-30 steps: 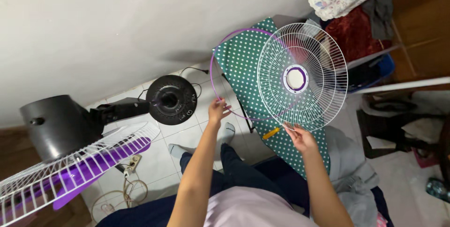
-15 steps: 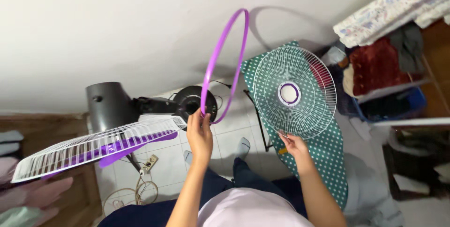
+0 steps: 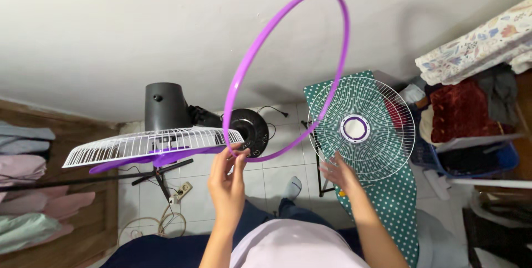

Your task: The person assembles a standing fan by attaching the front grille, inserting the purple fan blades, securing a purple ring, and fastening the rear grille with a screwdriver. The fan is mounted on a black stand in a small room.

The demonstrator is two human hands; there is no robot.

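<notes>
My left hand pinches the bottom of a large purple plastic ring, held up in front of the white wall. My right hand grips the lower rim of a round white wire fan grille with a purple-edged hole at its centre. To the left stands the fan itself: a dark motor housing, a white rear grille and purple blades under it. The ring's lower end is close to the rear grille's right edge.
A round black fan base lies on the white tiled floor. An ironing board with a green dotted cover stands behind the front grille. Folded clothes fill shelves at right and left. A cable and socket strip lie on the floor.
My left hand has lifted the purple ring away from the front grille and swung it left and up, towards the fan. My right hand keeps the grille, now lower.
</notes>
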